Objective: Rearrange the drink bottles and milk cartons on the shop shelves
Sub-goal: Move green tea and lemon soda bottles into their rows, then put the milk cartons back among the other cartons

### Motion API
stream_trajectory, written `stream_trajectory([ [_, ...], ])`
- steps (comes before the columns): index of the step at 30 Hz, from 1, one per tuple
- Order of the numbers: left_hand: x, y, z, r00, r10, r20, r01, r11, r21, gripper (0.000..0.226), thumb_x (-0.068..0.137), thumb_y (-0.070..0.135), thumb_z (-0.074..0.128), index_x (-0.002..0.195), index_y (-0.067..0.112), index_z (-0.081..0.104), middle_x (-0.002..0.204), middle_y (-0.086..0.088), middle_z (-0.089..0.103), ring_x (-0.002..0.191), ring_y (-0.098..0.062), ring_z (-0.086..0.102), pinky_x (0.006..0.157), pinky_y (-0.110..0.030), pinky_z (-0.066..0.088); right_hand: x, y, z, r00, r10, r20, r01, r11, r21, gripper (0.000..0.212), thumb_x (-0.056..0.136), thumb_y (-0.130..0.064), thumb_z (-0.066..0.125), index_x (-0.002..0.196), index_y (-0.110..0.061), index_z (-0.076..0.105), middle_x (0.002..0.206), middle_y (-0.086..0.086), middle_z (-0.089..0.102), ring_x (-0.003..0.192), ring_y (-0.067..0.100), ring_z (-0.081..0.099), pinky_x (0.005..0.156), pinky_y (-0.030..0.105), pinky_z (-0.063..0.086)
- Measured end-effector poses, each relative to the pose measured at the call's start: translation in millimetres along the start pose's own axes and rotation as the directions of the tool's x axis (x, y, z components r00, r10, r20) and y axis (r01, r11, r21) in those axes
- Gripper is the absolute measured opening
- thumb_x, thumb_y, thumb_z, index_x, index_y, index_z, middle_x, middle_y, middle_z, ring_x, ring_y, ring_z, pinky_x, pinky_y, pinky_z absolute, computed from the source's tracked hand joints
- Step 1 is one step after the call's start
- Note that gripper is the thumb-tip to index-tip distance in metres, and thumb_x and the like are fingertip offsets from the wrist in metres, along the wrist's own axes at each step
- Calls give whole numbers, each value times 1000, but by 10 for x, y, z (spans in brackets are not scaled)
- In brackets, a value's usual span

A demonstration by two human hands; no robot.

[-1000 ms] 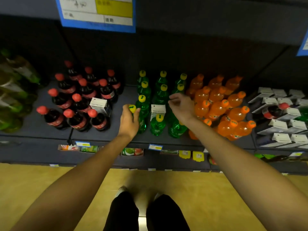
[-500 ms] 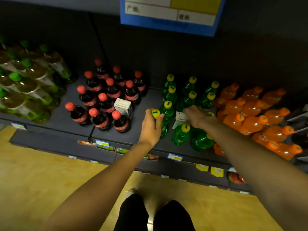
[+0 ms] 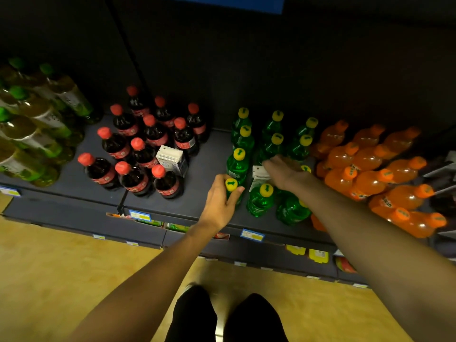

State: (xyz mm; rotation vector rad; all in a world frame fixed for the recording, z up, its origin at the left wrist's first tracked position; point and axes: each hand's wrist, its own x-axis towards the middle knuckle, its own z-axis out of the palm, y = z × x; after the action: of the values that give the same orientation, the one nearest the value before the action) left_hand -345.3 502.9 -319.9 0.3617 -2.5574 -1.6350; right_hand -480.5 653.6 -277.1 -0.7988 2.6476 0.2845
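**Now: hands among the green bottles**

I see my left hand (image 3: 219, 202) gripping the neck of a front green bottle (image 3: 232, 191), fingers curled under its yellow cap. My right hand (image 3: 287, 172), fingers nearly straight, lies on a white carton (image 3: 259, 177) at the bottle's 2 o'clock. Another carton (image 3: 171, 159) stands among cola bottles (image 3: 138, 156) at 10 o'clock.

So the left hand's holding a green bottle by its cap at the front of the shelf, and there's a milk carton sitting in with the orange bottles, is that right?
Not quite. The left hand does hold a green bottle by its cap at the shelf front, but one carton sits among the red-capped cola bottles and another carton among the green ones, not the orange bottles. The head view shows this.
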Motion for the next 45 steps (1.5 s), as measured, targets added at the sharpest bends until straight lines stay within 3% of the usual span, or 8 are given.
stream_trajectory([
  [10,-64,142,-138,984,-152,94,142,984,104,56,91,33,66,134,15,35,133,-7,49,122,-22,47,103,-37,41,-148,116,-203,996,-14,-93,23,996,92,47,81,-14,77,123,-16,57,121,9,61,110,29,60,83,38,51],
  [16,-219,411,-361,980,-198,36,192,972,135,56,95,32,61,139,11,34,144,-10,43,131,-26,43,101,-30,37,-514,274,-573,980,11,-201,58,941,335,46,86,-17,71,128,-11,56,125,12,57,115,32,56,86,38,47],
  [20,-307,786,-507,989,-124,-76,130,988,80,46,98,29,57,135,9,41,136,-6,50,124,-24,51,94,-27,40,-897,350,-782,960,101,-262,83,790,607,50,88,-14,70,135,-11,54,127,14,59,118,31,56,93,36,47],
  [24,-323,1252,-556,990,-37,-138,29,997,-65,34,101,24,51,129,6,46,121,-2,58,89,21,54,72,-2,39,-1252,375,-1048,932,174,-319,154,606,780,51,88,-18,73,134,-12,54,121,1,61,109,13,57,85,15,47],
  [27,-312,1514,-491,985,-36,-167,8,986,-168,31,102,38,47,120,14,52,102,13,61,88,17,55,78,-12,44,-1470,320,-1249,953,157,-261,179,407,896,41,86,-16,75,125,-14,59,111,-4,63,98,7,61,74,6,47],
  [30,-337,1707,-375,990,-104,-100,68,946,-317,44,90,66,40,102,29,59,96,7,68,94,-6,63,85,-35,50,-1617,194,-1329,984,64,-169,157,162,974,23,87,-12,72,106,-22,63,98,-1,69,91,13,69,79,29,61],
  [40,-583,1561,-456,981,-173,-86,140,942,-305,60,84,73,38,95,18,59,76,0,66,70,-17,65,64,-37,52,-1654,-224,-1326,996,-20,-85,87,197,977,31,93,-28,65,119,-12,62,98,6,75,90,15,73,74,29,62],
  [45,-654,1245,-696,944,-286,-162,217,912,-347,57,95,65,38,91,13,60,81,-3,67,79,-21,65,72,-36,50,-1423,-522,-1323,998,-12,-62,63,118,991,26,94,-26,65,114,-10,64,97,8,73,88,18,73,69,28,61],
])
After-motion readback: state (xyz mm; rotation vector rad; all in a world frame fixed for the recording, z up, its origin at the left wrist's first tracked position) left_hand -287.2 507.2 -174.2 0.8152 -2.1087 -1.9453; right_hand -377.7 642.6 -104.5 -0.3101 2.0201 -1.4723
